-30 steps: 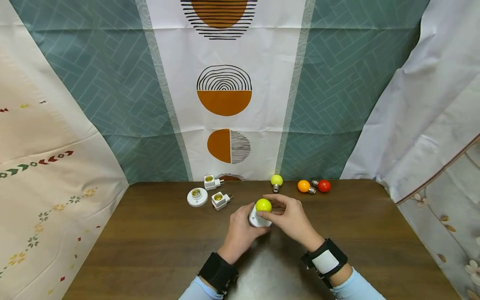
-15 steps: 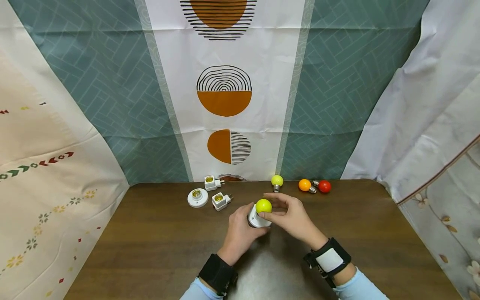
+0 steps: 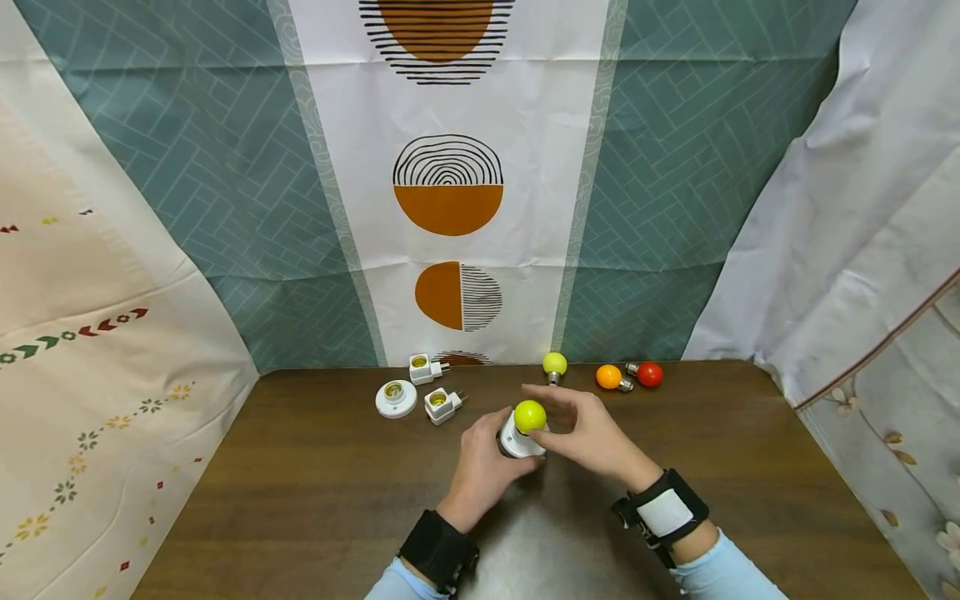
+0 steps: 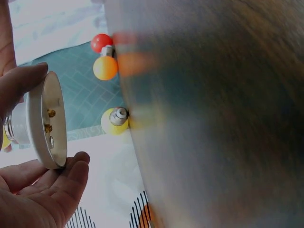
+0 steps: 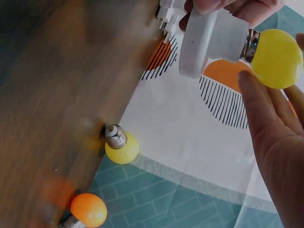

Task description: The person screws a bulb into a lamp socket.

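My left hand (image 3: 480,467) grips a round white lamp holder (image 3: 517,443) by its base rim, thumb on one side and fingers on the other. In the left wrist view, the holder's hollow underside (image 4: 57,121) shows brass screws. A yellow light bulb (image 3: 530,417) stands in the holder's socket, and a strip of its metal screw base (image 5: 250,46) is visible in the right wrist view. Around this bulb my right hand (image 3: 592,435) is spread, its thumb close to the lower side and its fingers loosely extended beyond. Whether the thumb touches the glass is hard to tell.
Toward the table's back edge lie another yellow bulb (image 3: 554,364), an orange bulb (image 3: 608,377) and a red bulb (image 3: 649,374). Left of them are a round white lamp holder (image 3: 396,400) and two white plug-in sockets, one farther back (image 3: 422,369) and one nearer (image 3: 440,406). Patterned cloth hangs behind.
My right hand's fingers have loosened from the yellow bulb and spread wider. The left hand keeps its grip on the lamp holder, nearly still.
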